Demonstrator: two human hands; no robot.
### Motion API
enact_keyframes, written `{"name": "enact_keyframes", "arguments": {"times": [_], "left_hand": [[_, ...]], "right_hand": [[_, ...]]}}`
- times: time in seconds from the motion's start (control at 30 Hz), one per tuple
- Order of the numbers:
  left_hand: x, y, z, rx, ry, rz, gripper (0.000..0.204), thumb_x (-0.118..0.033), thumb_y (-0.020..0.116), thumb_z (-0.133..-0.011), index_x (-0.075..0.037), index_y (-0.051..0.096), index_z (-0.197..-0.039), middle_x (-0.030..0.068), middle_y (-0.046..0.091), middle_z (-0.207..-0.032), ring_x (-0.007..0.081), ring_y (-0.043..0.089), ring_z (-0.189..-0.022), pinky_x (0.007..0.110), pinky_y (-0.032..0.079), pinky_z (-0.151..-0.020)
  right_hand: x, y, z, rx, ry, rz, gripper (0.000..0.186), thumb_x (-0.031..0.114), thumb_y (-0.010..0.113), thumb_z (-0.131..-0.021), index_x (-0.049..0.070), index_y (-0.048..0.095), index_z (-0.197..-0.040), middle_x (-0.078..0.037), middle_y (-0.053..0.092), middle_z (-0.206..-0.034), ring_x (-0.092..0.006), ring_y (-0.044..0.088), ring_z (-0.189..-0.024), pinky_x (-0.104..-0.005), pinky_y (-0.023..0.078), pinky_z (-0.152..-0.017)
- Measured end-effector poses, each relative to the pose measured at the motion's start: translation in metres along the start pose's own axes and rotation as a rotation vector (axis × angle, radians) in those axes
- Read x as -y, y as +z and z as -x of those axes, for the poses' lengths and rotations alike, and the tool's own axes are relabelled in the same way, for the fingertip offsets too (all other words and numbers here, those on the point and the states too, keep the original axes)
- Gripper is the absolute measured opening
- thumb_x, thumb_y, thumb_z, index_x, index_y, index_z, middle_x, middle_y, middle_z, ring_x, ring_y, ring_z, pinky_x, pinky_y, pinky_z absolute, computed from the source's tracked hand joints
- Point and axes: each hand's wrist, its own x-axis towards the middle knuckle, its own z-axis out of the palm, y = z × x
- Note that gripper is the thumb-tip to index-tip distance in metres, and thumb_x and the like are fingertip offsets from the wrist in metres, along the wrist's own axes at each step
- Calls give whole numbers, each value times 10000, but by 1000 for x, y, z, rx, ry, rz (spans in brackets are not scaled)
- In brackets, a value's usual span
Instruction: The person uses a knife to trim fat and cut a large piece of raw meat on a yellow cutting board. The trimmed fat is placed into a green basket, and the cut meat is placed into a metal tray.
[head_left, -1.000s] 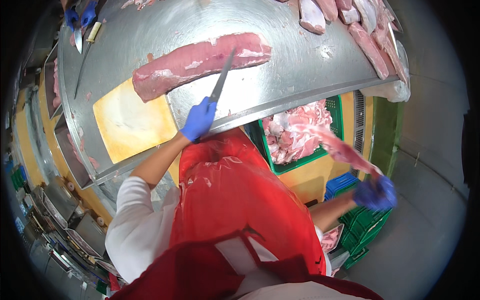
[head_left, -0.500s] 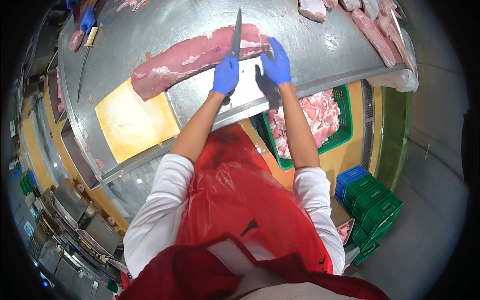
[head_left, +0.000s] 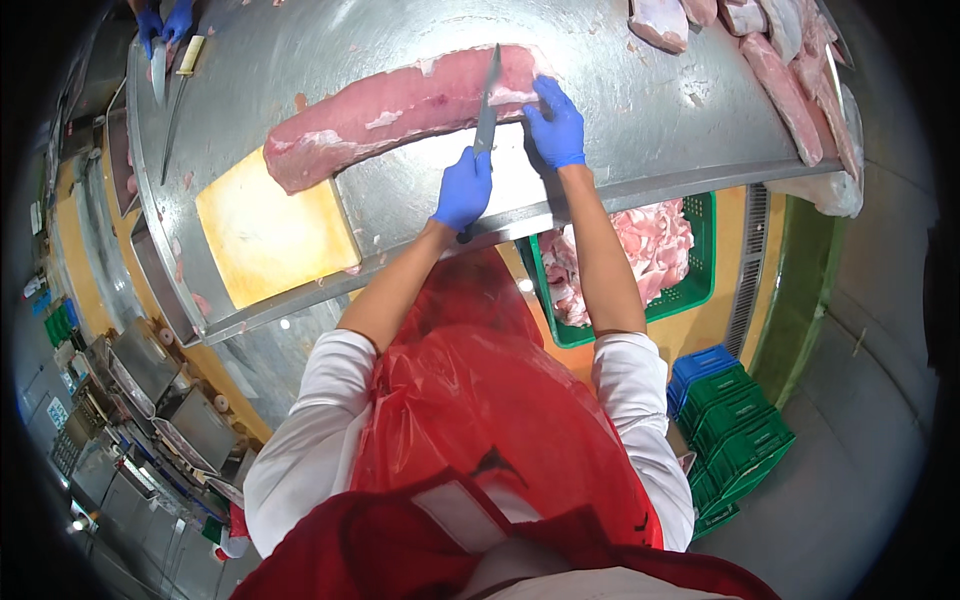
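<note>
A long pork loin [head_left: 400, 105] lies slantwise across the steel table [head_left: 330, 55], its left end overlapping a yellowish cutting board [head_left: 275, 235]. My left hand [head_left: 464, 190], in a blue glove, is closed round the handle of a knife [head_left: 486, 125]. The long blade points away from me and crosses the loin near its right end. My blue-gloved right hand [head_left: 556, 125] grips that right end, fingers on the end face and thumb at the near edge. Its fingertips are partly hidden against the meat.
Below the table edge stands a green crate [head_left: 705, 250] full of meat trimmings [head_left: 650, 245]. More cuts of meat [head_left: 780, 95] lie at the far right. Another person's gloved hands [head_left: 177, 20] and a sharpening steel [head_left: 178, 105] are at the far left. Stacked crates [head_left: 735, 425] stand lower right.
My left hand has drawn the knife back toward me and slightly right, so less of the blade reaches over the loin. My right hand stays at the loin's end.
</note>
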Motion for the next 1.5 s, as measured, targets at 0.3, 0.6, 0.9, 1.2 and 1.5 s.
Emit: {"name": "enact_keyframes", "arguments": {"times": [0.3,0.6,0.9,1.2,1.5], "left_hand": [[-13,15,-17,98,-19,107,378,-346,458,-1027,-2,614,-1053,237,694,-879,410,696,-845,475,533,-759],[-32,36,-31,-23,31,-119,360,-315,457,-1022,14,599,-1056,228,705,-863,416,697,-846,486,530,-757],[-34,18,-29,14,61,-87,367,-314,479,-1014,40,577,-1016,309,672,-854,496,657,-814,556,504,-715],[-6,-72,42,113,-177,117,319,-298,515,-1007,1,607,-945,187,668,-746,305,694,-690,411,517,-642],[-21,-31,4,147,-84,214,299,-285,501,-1013,-5,604,-997,200,677,-772,352,686,-703,445,516,-651]], "right_hand": [[-14,-20,-4,90,327,-452,419,-65,611,-882,-1,633,-1296,-139,674,-1273,-231,651,-1165,-331,497,-1026],[-15,-21,10,-307,510,-584,303,-22,679,-856,-50,664,-1158,-127,712,-1117,-151,681,-1000,-286,565,-830],[80,2,-38,-85,232,76,415,317,770,-770,22,707,-1056,-196,664,-974,-348,664,-894,-421,545,-813],[52,14,-37,-16,62,305,240,235,699,-779,72,745,-948,-203,682,-955,-380,668,-876,-436,543,-806],[14,-24,-53,209,362,-171,153,116,750,-762,32,760,-889,-100,734,-820,-207,692,-743,-328,570,-698]]}}
